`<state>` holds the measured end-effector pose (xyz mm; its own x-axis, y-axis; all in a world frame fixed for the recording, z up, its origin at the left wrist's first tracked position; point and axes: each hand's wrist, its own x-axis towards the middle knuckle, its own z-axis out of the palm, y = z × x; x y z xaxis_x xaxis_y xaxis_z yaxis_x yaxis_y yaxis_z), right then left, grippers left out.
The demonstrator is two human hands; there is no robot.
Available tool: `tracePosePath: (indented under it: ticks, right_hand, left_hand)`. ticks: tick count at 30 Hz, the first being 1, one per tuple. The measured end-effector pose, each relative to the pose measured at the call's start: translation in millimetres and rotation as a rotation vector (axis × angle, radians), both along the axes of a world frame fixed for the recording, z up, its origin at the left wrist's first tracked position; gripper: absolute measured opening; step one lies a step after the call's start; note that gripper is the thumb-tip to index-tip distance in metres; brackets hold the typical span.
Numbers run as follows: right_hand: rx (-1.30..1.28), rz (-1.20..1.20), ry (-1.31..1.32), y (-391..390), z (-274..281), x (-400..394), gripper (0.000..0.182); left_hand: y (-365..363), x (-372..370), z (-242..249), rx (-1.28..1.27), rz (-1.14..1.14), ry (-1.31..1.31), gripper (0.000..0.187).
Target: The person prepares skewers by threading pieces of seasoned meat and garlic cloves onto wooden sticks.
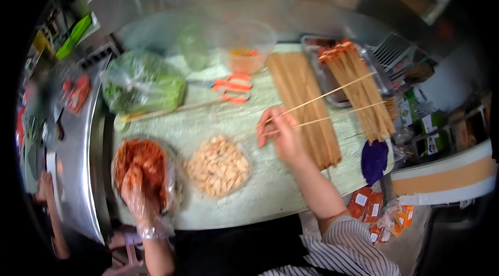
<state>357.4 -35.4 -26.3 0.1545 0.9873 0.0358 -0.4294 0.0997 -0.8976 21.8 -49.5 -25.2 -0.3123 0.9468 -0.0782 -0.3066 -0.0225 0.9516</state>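
Note:
My left hand (143,200), in a clear plastic glove, reaches into a bag-lined bowl of red marinated meat (148,154). Its sauce-coated fingers blend into the meat, so their grip cannot be made out. My right hand (280,133) is bare and closed on two thin wooden skewers (332,93), which fan apart toward the right. Just left of that hand stands a clear container of pale sliced pieces, perhaps garlic (218,167). Beneath the skewers lies a broad row of bare bamboo skewers (306,115).
Loaded skewers (358,89) rest across a metal tray (317,42) at the right. Orange-handled scissors (234,86), a bag of green leaves (143,84) and a clear tub (247,42) line the back. A purple item (374,162) sits at the right edge. Another person's arm (49,198) shows far left.

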Motion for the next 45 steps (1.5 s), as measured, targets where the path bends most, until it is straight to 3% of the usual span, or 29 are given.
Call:
tracePosePath:
  ticks: [4,8,9,13,16,20,22,24,31,45]
  right_hand:
    - [0.041,0.036,-0.105,-1.7,24.4,8.0,0.034]
    - [0.037,0.049,-0.341,-2.6,62.1,-3.9,0.029]
    - [0.040,0.053,-0.427,-3.2,69.4,-7.1,0.027]
    - [0.025,0.124,-0.464,-1.4,92.3,-24.4,0.025]
    - [0.049,0.225,-0.513,-0.9,95.6,-31.7,0.027]
    - [0.069,0.376,-0.605,-5.6,88.7,-33.4,0.029]
    - [0.114,0.409,-0.630,-4.6,86.6,-33.7,0.029]
    - [0.107,0.414,-0.668,-2.6,86.0,-36.5,0.029]
    - [-0.046,0.488,-0.542,6.0,78.4,-44.1,0.028]
    - [-0.044,0.310,-0.436,6.2,88.8,-17.7,0.030]
  left_hand:
    - [4.4,12.4,13.6,0.109,-0.016,-0.208,0.042]
    - [4.1,18.8,21.4,0.120,-0.056,-0.053,0.032]
    - [2.4,18.7,23.4,0.097,-0.020,-0.118,0.031]
    - [-0.2,18.2,31.3,0.169,0.031,0.025,0.029]
    - [-4.4,7.4,30.7,0.167,-0.005,0.161,0.037]
    - [-6.1,13.7,31.9,0.144,-0.017,0.136,0.039]
    - [-5.5,36.0,50.3,0.112,0.012,-0.009,0.026]
    - [-11.7,41.8,54.0,0.122,-0.060,0.017,0.027]
    - [-21.3,55.0,46.9,0.064,-0.169,-0.107,0.029]
    - [-17.7,56.6,45.7,0.012,-0.271,-0.209,0.030]
